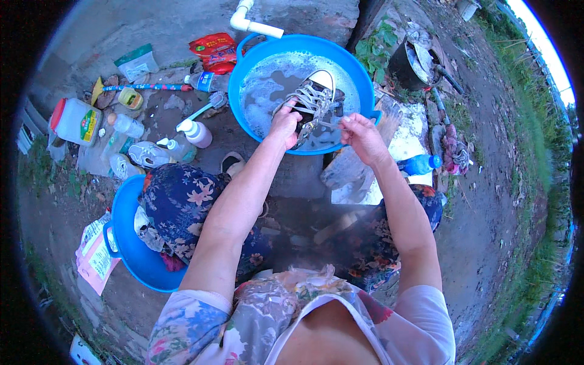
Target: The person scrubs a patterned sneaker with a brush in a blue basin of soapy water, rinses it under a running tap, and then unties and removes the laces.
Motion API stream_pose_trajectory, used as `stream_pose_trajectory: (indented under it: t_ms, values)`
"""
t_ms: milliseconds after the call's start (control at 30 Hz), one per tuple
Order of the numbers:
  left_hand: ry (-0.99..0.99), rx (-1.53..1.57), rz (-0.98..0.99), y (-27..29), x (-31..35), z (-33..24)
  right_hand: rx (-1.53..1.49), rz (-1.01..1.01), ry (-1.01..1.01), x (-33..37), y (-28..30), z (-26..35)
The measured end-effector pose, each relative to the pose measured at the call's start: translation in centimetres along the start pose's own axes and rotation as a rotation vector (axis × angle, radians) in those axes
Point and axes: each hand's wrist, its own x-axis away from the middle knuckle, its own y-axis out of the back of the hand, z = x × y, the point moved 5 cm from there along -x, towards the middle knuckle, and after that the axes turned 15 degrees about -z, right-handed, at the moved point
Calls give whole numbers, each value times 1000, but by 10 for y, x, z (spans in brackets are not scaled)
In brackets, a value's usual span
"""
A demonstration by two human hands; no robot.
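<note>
While left fingers (pixel 288 114) grip a partly hidden sneaker (pixel 314 103), right fingers (pixel 353 123) pinch a hard-to-see lace (pixel 329 125).

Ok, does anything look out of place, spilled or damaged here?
A crumpled pinkish rag lies on the ground at right, looking discarded, apart from the sudsy blue basin. No clear spill shows, and the lace-up sneaker in the left hand has no obvious damage.

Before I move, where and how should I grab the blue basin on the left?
Take the blue basin by its loop handle, I think, coming from the left: it sticks out past the rim, while the floral trouser leg covers part of the right side.
</note>
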Motion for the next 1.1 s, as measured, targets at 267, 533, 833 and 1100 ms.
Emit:
stream_pose_trajectory:
  t_ms: [267,533,833,1100]
  values:
    - [-24,-43,-3,8,-2,-3,-87,188,78,6,5,52]
    - [-46,-67,48,5,19,-5,903,-222,366,-11,-6,38]
    - [-171,-329,121,0,29,10,1075,-168,502,-19,-35,3]
    - [-198,-437,194,-1,20,18,483,-352,383,-26,-27,29]
